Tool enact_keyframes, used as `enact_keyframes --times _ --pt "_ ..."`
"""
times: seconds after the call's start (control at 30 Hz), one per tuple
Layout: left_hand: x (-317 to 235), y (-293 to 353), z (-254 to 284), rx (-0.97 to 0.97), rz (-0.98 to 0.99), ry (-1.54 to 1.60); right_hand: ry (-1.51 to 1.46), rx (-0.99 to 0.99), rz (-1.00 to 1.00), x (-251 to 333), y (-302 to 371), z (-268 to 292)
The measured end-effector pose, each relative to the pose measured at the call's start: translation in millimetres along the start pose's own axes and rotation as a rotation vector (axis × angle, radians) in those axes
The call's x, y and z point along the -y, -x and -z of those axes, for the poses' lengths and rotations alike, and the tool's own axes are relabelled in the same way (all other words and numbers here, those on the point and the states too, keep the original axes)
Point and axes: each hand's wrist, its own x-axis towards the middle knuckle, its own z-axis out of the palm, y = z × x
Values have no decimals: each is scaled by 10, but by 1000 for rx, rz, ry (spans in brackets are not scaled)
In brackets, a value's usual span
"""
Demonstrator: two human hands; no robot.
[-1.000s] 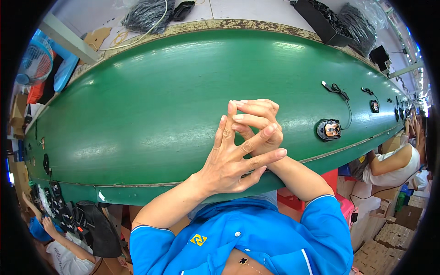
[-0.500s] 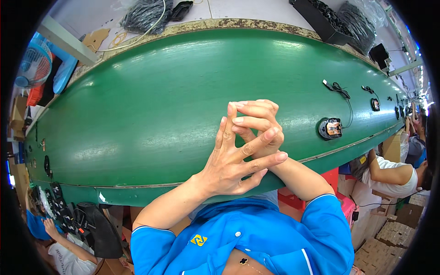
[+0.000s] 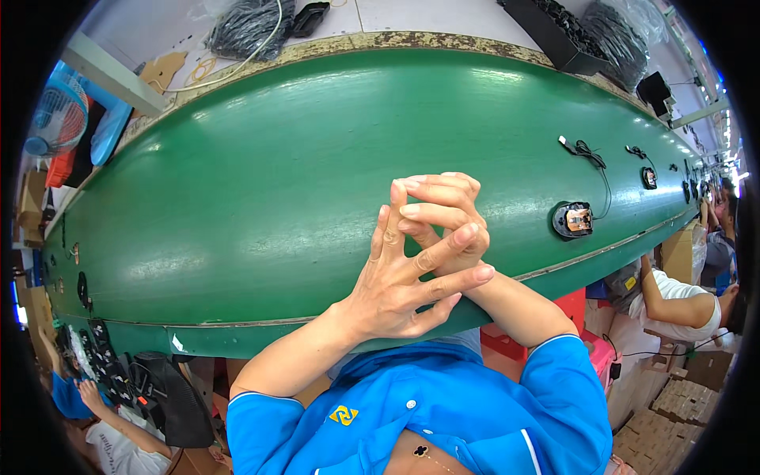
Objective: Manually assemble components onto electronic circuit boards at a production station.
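Over the green conveyor belt (image 3: 261, 198), my two hands are joined in front of my body. My left hand (image 3: 396, 281) is open, its fingers spread apart. My right hand (image 3: 455, 226) has its fingers bent, with fingertips pressed against one upright finger of the left hand near its tip. Part of the right palm is hidden behind the left fingers. No object shows between the hands. To their right on the belt lies an opened black computer mouse (image 3: 571, 220) with its inside exposed. Its black USB cable (image 3: 586, 150) is bundled just beyond it.
Farther right sits another opened mouse (image 3: 649, 178) with a cable. A black bin of parts (image 3: 554, 36) and bagged black pieces (image 3: 252, 30) stand past the belt's far edge. At far left is a blue fan (image 3: 55, 115). Co-workers (image 3: 681, 297) sit on both sides.
My hands keep nearly the same pose and place. The mouse and cable on the belt have drifted very slightly to the right.
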Motion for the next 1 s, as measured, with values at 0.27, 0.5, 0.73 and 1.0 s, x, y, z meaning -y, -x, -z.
enact_keyframes --times 0.27,0.5,0.73,1.0 --pt "5 11 4 3 -5 -9 -14 14 -4 -33 30 18" --pt "15 26 -6 -16 0 9 -2 11 7 -18 13 13" --pt "38 123 -49 -38 48 44 20 -1 6 -10 -4 11" --pt "17 23 -33 -47 14 61 -13 3 -1 -46 16 -2"
